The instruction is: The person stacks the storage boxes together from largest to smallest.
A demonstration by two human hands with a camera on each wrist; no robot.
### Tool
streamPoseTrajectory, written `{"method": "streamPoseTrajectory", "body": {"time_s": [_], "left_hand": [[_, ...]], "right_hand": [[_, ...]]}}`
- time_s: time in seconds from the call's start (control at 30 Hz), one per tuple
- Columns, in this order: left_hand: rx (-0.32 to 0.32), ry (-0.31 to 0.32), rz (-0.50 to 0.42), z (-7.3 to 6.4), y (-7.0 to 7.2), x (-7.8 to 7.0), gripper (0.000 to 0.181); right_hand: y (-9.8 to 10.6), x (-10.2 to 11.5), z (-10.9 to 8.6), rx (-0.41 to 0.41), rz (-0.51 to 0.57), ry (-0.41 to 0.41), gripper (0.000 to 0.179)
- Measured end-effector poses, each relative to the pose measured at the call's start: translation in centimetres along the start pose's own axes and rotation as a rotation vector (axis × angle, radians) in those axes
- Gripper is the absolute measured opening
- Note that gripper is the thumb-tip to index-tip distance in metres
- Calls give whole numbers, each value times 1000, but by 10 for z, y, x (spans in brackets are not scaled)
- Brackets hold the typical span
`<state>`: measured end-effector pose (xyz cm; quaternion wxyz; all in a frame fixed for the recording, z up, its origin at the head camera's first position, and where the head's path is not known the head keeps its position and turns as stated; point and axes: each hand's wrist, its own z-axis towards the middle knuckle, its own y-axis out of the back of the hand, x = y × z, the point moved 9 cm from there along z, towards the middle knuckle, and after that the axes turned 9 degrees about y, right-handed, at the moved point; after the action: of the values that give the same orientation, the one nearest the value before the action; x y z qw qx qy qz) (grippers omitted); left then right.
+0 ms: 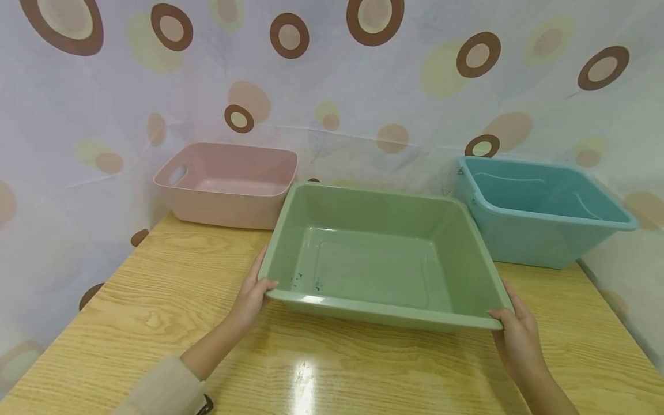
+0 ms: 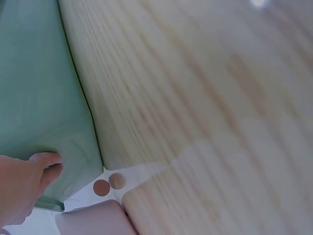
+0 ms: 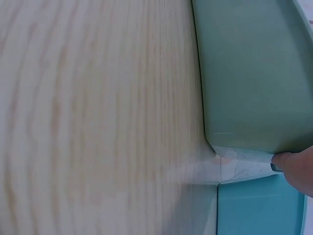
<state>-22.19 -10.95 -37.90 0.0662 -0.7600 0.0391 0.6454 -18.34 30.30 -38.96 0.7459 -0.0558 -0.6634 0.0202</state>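
A green plastic basin (image 1: 373, 271) sits in the middle of the head view, its near side facing me. My left hand (image 1: 254, 288) grips its near left corner, thumb over the rim and fingers beneath. At the near right corner my right hand (image 1: 519, 331) holds the rim the same way. Small dark specks show on the basin's floor at the left. In the left wrist view, fingers of the left hand (image 2: 29, 186) lie against the green outer wall (image 2: 44, 98). The right wrist view catches the right hand (image 3: 298, 169) at the basin's corner (image 3: 259, 98).
A pink basin (image 1: 228, 207) with a handle hole stands behind at the left. To the back right is a blue basin (image 1: 539, 239). All are on a wood-grain table (image 1: 171, 288), with a patterned cloth (image 1: 353, 104) hanging behind and at the sides.
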Motion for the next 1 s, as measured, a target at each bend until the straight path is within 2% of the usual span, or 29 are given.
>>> {"method": "streamPoseTrajectory", "body": {"time_s": [0.27, 1.0], "left_hand": [[12, -15, 1, -4, 0, -1, 74], [-4, 6, 3, -6, 0, 1, 74]], "right_hand": [[1, -1, -1, 1, 7, 7, 64], [2, -2, -4, -4, -9, -14, 64]]}}
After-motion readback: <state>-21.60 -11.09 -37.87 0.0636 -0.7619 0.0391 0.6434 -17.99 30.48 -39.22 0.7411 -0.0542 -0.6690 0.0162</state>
